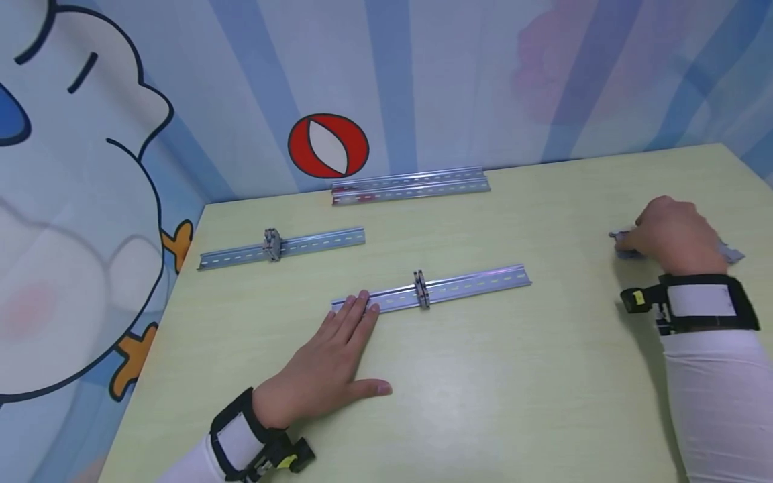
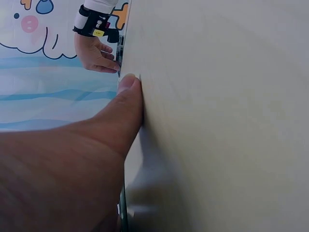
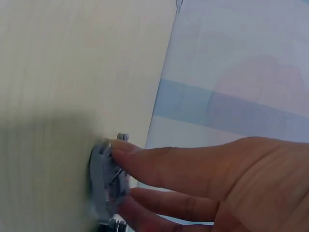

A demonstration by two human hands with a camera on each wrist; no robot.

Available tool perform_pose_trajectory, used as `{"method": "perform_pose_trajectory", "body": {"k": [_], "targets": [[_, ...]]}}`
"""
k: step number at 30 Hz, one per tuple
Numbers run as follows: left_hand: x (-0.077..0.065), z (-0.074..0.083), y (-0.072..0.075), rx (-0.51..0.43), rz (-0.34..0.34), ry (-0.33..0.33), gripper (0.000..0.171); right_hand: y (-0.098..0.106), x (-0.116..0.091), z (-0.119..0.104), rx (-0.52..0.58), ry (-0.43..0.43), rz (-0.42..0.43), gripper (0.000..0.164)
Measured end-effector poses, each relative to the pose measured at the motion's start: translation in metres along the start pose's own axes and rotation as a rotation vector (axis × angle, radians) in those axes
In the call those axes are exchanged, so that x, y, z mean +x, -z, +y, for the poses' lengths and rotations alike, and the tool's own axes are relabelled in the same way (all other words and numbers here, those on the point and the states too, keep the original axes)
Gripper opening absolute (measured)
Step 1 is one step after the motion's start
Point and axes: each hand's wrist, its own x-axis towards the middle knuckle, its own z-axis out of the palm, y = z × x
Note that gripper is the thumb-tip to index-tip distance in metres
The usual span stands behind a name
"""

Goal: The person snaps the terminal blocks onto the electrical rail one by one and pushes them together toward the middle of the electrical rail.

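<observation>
A slotted metal DIN rail (image 1: 477,284) lies mid-table, with a thin grey terminal block (image 1: 421,290) mounted across it. My left hand (image 1: 326,369) lies flat with straight fingers on the rail's left end, thumb spread out on the table. At the right side, my right hand (image 1: 676,235) reaches down over some small grey pieces (image 1: 733,254). Its thumb and fingers pinch a grey terminal block (image 3: 104,179) in the right wrist view. Much of that block is hidden by the hand in the head view.
Further left lies another DIN rail (image 1: 326,241) with grey blocks (image 1: 272,245) clipped on it. Two more rails (image 1: 417,186) lie side by side at the table's back edge, against the printed wall (image 1: 447,80). The table (image 1: 513,389) is pale wood.
</observation>
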Motion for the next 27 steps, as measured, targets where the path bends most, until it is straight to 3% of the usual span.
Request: {"method": "perform_pose_trajectory", "body": {"k": [6,13,27], "targets": [[-0.0001,0.0002,0.001,0.004,0.001,-0.003,0.107,-0.0006,-0.0005,-0.0003,0.039,0.072,0.003,0.035],[0.0003,0.0,0.0008,0.007,0.003,-0.008,0.107,0.0008,-0.0027,-0.0029,0.026,0.077,0.009,0.039],[0.0001,-0.0004,0.0013,-0.005,-0.012,0.001,0.107,0.0061,-0.0073,-0.0097,0.062,0.201,0.028,0.033]]}}
